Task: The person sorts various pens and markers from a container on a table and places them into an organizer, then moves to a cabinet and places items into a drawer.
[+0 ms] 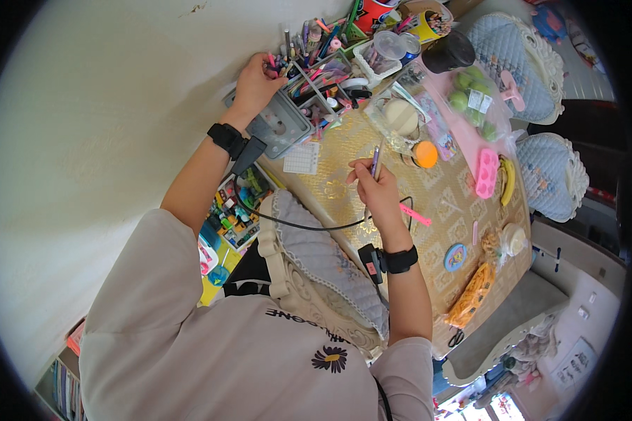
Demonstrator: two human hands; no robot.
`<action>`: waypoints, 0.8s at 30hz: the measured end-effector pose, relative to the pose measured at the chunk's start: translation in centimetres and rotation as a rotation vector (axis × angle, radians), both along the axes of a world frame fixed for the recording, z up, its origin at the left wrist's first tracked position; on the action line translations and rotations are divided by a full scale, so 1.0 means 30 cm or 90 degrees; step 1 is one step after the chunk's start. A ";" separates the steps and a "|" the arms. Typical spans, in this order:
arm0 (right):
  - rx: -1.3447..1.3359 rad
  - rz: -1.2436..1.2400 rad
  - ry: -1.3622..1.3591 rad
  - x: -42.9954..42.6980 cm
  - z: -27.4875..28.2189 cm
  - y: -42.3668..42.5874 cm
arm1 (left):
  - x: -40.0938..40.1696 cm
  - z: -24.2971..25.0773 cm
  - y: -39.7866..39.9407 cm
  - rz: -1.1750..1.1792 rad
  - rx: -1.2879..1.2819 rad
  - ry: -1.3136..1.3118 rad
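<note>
My left hand [258, 87] reaches over a grey plastic desk organizer [288, 126], its fingertips among pens [275, 64] at the wall side. Whether it grips one of them I cannot tell. In the organizer's compartments stand several pens and markers [310, 44], with small items in the lower sections. Above the tabletop, my right hand [380, 194] is closed around a purple pen [374, 158] and a slim tan stick-like tool [381, 152], both pointing away from me. A pink strip-like object [415, 214] lies on the table just right of that hand.
On the gold-patterned tablecloth [337, 173] lie a printed grid sheet [301, 158], an orange-lidded jar [424, 154], a pink mold [486, 173] and bananas [507, 181]. Bagged green fruit [471, 97] sits farther back. A cable [305, 227] runs between my wrists; a padded chair [321, 252] stands close.
</note>
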State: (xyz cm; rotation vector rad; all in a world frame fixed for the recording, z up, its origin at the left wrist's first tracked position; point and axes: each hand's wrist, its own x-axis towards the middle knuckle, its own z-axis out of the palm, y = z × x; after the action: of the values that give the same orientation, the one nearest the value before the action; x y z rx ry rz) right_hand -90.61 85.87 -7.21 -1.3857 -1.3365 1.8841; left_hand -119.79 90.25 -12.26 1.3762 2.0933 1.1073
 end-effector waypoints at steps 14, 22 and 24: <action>-0.037 0.034 0.018 0.057 0.035 -0.020 | 0.010 0.022 -0.025 0.135 0.115 -0.094; -0.037 0.035 0.025 0.072 0.035 -0.015 | 0.021 0.103 -0.049 0.151 0.177 -0.229; -0.036 0.034 0.024 0.075 0.035 -0.015 | 0.015 0.093 -0.044 0.082 0.077 -0.203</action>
State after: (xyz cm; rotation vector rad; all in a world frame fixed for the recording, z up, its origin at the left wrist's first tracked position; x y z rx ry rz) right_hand -88.36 85.41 -6.15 -1.3469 -1.3243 1.9878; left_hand -119.36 88.94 -9.46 1.0442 1.9298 1.4226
